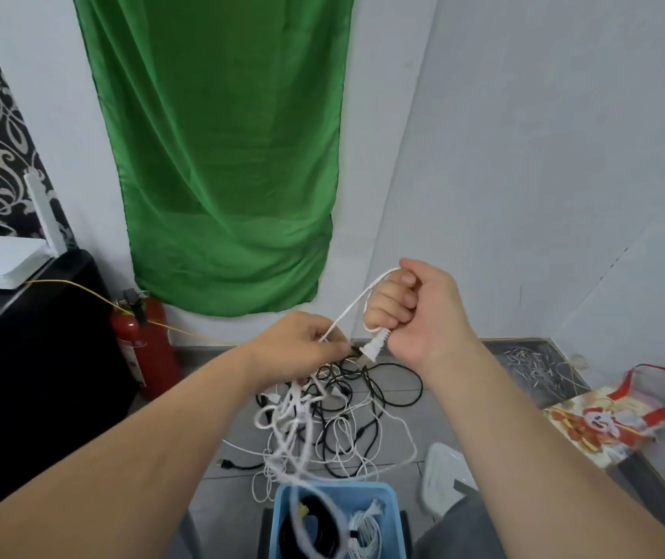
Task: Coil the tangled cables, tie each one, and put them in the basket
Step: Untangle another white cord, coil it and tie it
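The right hand is closed in a fist around a white cable, whose plug sticks out below the curled fingers. From the top of the fist the cable is led in a loop down to the left hand, where it is pinched between thumb and fingertips. Below the left hand the same cable hangs in blurred loops towards the basket.

A tangle of black and white cables is spread on the floor under both hands, between the wall and the blue basket. Inside the basket, a coiled black cable lies at the left and a tied white coil at the right.

A red fire extinguisher stands at the floor's left edge against the wall, below a green cloth. A printed bag with red handles lies near the floor's right corner.
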`<state>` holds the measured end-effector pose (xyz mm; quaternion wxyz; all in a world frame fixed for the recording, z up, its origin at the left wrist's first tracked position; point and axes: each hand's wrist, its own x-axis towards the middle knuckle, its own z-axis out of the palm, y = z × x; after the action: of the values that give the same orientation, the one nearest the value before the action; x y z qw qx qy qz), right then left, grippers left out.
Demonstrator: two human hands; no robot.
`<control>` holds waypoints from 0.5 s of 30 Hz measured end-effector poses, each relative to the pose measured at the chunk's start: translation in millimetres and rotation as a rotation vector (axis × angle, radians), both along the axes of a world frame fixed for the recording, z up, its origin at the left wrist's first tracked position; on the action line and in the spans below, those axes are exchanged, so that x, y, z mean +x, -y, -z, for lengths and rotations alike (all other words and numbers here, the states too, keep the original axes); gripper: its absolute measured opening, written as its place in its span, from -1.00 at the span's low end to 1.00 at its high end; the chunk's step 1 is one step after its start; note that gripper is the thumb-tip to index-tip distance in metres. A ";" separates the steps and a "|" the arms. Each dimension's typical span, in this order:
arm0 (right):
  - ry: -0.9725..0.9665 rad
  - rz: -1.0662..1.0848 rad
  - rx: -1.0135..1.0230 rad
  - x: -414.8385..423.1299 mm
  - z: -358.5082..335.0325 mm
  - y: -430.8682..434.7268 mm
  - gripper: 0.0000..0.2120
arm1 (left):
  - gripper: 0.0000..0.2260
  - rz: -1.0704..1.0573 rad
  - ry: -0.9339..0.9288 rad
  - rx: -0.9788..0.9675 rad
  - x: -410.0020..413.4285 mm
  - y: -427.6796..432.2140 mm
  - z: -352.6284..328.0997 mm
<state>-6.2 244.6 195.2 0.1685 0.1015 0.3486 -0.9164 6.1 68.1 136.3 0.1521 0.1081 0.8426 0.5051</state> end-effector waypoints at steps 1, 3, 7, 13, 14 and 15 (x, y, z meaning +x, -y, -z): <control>-0.008 0.065 -0.004 -1.9 1.3 -1.1 -0.65 | -0.84 -0.007 -0.026 -0.040 -1.3 0.5 3.6; -0.009 0.167 -0.031 -6.7 3.1 -2.4 -0.68 | -0.82 -0.018 -0.081 -0.131 -3.3 2.3 12.2; -0.018 0.312 -0.070 -15.8 2.5 1.9 -0.68 | -0.76 0.154 -0.110 -0.534 -1.4 2.5 20.8; -0.245 0.392 0.411 -25.5 18.2 11.0 -0.76 | -0.72 0.185 -0.221 -0.870 17.1 -24.2 20.3; -0.339 0.428 0.594 -27.0 22.1 10.5 -0.78 | -0.74 0.142 -0.240 -0.786 16.9 -24.4 17.7; -0.456 0.453 0.803 -29.3 28.4 9.8 -0.76 | -0.75 0.089 -0.245 -0.674 15.2 -22.4 14.6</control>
<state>-35.4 234.8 166.8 -0.1668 0.0288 0.6703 -0.7226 21.3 90.5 121.7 0.0992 0.1482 0.9683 0.1751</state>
